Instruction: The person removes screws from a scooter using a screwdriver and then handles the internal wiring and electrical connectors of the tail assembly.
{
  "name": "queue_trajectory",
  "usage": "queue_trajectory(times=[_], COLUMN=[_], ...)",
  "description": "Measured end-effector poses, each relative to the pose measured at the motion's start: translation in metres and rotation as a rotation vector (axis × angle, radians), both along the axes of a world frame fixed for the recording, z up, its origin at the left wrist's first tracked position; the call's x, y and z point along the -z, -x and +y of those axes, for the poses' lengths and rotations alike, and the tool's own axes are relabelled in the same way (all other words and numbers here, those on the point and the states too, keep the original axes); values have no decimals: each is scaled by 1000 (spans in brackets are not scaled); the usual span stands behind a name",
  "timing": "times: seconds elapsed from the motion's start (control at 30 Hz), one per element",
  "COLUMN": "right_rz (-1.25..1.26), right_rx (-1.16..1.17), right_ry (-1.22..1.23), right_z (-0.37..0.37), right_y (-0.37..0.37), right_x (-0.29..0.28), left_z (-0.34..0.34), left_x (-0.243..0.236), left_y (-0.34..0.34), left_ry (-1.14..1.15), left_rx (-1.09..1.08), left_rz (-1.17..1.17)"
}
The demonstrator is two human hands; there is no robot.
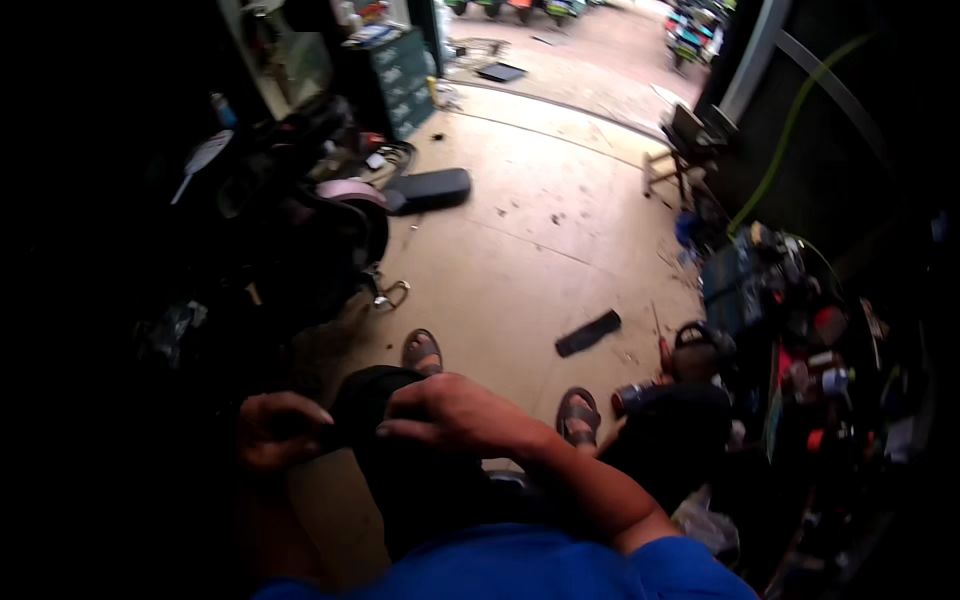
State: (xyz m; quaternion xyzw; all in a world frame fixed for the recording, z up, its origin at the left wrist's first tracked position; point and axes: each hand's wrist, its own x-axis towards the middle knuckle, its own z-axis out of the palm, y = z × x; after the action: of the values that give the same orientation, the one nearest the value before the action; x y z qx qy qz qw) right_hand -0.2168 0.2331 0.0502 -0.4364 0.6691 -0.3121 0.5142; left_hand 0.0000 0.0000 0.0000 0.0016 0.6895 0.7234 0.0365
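Observation:
Over my left knee, in dark trousers (pixel 385 480), my two hands face each other a short way apart. My left hand (pixel 280 430) is closed in shadow, its thumb and fingertips brought together beside the knee. On the knee's other side my right hand (pixel 455 412) has its fingers curled, the tips pointing toward the left one. Whatever lies between the fingertips is dark and blends with the trousers, so I cannot make it out.
A dark flat strip (pixel 588 333) lies on the pale floor (pixel 520 270) ahead. A black padded seat (pixel 430 190) rests near a green drawer cabinet (pixel 402 85). Tools and bottles clutter the right, with a screwdriver (pixel 663 345); a small stool (pixel 680 150) stands by the doorway.

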Motion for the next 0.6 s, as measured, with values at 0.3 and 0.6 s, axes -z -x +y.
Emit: queue_trajectory(times=[0.3,0.6], right_rz=[16,601], right_rx=[1207,1289], right_ry=[738,-809], right_z=[173,247], right_y=[84,84], right_x=[27,417], left_z=[-137,-130], left_x=[7,7], left_y=[-36,52], left_ry=[-135,558], left_rx=[-371,-384], left_rz=[-7,-178])
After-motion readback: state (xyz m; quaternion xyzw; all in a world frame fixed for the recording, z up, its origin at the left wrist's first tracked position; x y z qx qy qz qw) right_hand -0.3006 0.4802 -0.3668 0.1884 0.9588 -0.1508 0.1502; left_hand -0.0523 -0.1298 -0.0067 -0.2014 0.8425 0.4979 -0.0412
